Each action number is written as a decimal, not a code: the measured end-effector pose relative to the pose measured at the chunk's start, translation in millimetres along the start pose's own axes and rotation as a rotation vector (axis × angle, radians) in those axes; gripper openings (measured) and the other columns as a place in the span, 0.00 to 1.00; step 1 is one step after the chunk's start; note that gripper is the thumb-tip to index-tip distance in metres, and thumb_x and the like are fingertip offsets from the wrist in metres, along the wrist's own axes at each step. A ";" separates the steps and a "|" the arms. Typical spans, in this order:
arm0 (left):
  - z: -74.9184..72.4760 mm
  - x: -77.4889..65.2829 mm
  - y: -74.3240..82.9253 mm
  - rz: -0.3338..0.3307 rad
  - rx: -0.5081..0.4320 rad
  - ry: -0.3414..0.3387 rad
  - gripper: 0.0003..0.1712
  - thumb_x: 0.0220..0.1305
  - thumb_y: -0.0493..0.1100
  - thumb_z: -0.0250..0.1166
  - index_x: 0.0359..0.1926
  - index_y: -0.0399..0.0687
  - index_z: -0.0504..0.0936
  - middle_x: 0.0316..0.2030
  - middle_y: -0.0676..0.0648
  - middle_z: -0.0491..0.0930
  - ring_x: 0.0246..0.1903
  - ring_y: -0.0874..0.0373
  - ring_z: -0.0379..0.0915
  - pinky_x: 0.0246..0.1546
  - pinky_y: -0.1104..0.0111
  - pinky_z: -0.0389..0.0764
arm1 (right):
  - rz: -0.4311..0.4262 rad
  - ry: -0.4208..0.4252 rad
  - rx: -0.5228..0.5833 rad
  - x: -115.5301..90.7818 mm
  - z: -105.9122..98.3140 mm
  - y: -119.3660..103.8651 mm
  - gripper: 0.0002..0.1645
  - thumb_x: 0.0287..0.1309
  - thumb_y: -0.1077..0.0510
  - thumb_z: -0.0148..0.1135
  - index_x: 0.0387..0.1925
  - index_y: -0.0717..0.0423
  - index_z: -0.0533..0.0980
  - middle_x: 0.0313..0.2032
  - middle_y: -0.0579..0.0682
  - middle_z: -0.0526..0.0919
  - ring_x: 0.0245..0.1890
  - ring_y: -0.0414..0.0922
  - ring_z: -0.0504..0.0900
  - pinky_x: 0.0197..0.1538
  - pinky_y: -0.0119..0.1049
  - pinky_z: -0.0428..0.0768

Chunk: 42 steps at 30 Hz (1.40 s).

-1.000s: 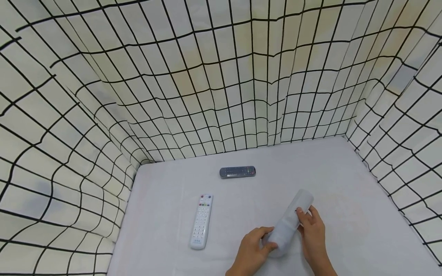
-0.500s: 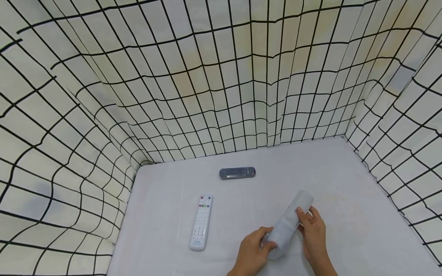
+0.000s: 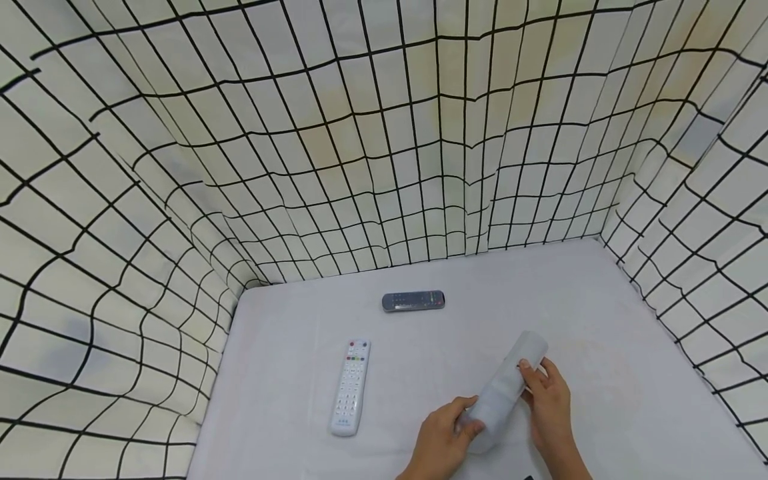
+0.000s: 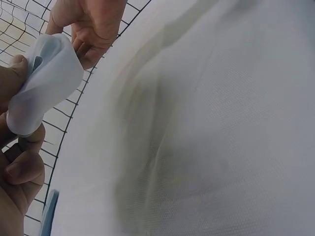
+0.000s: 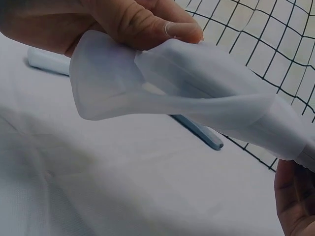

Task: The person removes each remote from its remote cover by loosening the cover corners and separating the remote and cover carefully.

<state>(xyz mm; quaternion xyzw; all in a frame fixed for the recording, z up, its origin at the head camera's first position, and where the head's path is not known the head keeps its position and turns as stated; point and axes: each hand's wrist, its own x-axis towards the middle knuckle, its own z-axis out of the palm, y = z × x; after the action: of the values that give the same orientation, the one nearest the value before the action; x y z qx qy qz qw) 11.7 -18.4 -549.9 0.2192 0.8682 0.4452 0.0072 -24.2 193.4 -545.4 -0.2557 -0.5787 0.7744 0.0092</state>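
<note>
A translucent white soft wrap (image 3: 503, 393), rolled into a long tube, slants across the front right of the table in the head view. Its near end is pinched by my left hand (image 3: 441, 437), thumb on top. Higher up the tube, my right hand (image 3: 549, 403) grips it with the thumb on its upper face. In the right wrist view the wrap (image 5: 197, 78) folds loosely around something grey and long, mostly covered; its kind I cannot tell. The left wrist view looks at the rounded end of the wrap (image 4: 51, 81), between both hands.
A white remote control (image 3: 350, 390) with colored buttons lies upright left of my hands. Farther back a dark grey remote control (image 3: 414, 301) lies crosswise. Black-and-white grid curtains (image 3: 384, 133) wall the white-covered table (image 3: 282, 373) at the back and sides.
Both hands have shifted very slightly to the right with the wrap, keeping the same hold. A small dark tip now shows at the bottom edge of the head view. The remotes have not moved.
</note>
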 end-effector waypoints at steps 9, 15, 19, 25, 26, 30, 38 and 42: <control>0.7 -0.4 2.1 -0.010 -0.015 -0.014 0.26 0.73 0.60 0.61 0.60 0.47 0.82 0.47 0.45 0.90 0.44 0.65 0.86 0.43 0.73 0.84 | -0.019 -0.026 -0.003 2.9 -5.3 1.4 0.33 0.74 0.50 0.63 0.70 0.57 0.62 0.40 0.28 0.87 0.45 0.29 0.85 0.47 0.28 0.84; 0.9 -1.6 3.2 -0.020 -0.034 -0.032 0.25 0.75 0.58 0.61 0.61 0.47 0.82 0.47 0.45 0.90 0.44 0.66 0.85 0.42 0.73 0.83 | -0.017 -0.028 -0.003 5.3 -7.5 2.8 0.33 0.74 0.50 0.63 0.71 0.58 0.62 0.39 0.29 0.88 0.43 0.29 0.85 0.46 0.28 0.84; 1.4 -3.0 3.6 -0.007 -0.044 -0.028 0.24 0.75 0.56 0.62 0.60 0.45 0.82 0.48 0.44 0.90 0.45 0.65 0.86 0.43 0.73 0.84 | -0.009 -0.027 0.000 6.4 -8.3 4.0 0.32 0.74 0.51 0.63 0.70 0.58 0.62 0.38 0.29 0.88 0.42 0.29 0.85 0.45 0.28 0.84; 1.5 -4.7 4.0 0.001 -0.052 -0.035 0.25 0.77 0.56 0.60 0.60 0.44 0.82 0.50 0.42 0.90 0.46 0.64 0.86 0.42 0.74 0.84 | -0.004 -0.029 -0.003 6.6 -9.3 4.1 0.33 0.74 0.51 0.62 0.71 0.60 0.61 0.37 0.29 0.88 0.42 0.29 0.85 0.45 0.28 0.83; 1.6 -4.9 3.9 0.001 -0.055 -0.037 0.25 0.77 0.56 0.60 0.60 0.44 0.82 0.50 0.42 0.90 0.46 0.64 0.86 0.42 0.74 0.84 | -0.004 -0.030 -0.008 6.4 -9.7 3.9 0.34 0.74 0.51 0.62 0.72 0.60 0.61 0.37 0.29 0.88 0.42 0.29 0.85 0.45 0.27 0.83; 2.1 -6.1 2.5 0.002 -0.059 -0.039 0.24 0.77 0.56 0.60 0.61 0.44 0.82 0.49 0.43 0.90 0.44 0.67 0.85 0.40 0.76 0.82 | 0.004 -0.030 -0.029 5.7 -10.9 3.4 0.39 0.74 0.50 0.62 0.75 0.62 0.58 0.37 0.27 0.87 0.43 0.28 0.85 0.46 0.27 0.83; 4.2 -8.9 0.0 -0.005 -0.063 -0.036 0.22 0.75 0.53 0.62 0.61 0.45 0.82 0.48 0.44 0.90 0.41 0.71 0.83 0.39 0.77 0.81 | 0.015 -0.033 -0.031 6.1 -12.2 4.8 0.38 0.75 0.50 0.62 0.74 0.62 0.58 0.37 0.27 0.87 0.43 0.28 0.84 0.46 0.27 0.83; 4.1 -11.5 -0.7 0.005 -0.059 -0.025 0.21 0.75 0.51 0.63 0.60 0.44 0.83 0.47 0.43 0.91 0.41 0.70 0.84 0.39 0.77 0.82 | 0.011 -0.030 -0.046 5.5 -13.2 7.2 0.40 0.75 0.48 0.61 0.75 0.64 0.57 0.36 0.26 0.86 0.43 0.27 0.84 0.46 0.27 0.83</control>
<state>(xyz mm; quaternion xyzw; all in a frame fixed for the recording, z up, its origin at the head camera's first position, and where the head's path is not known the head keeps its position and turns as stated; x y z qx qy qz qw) 22.8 -20.0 -555.0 0.2266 0.8540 0.4678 0.0233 -21.6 204.5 -556.6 -0.2473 -0.5948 0.7648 -0.0099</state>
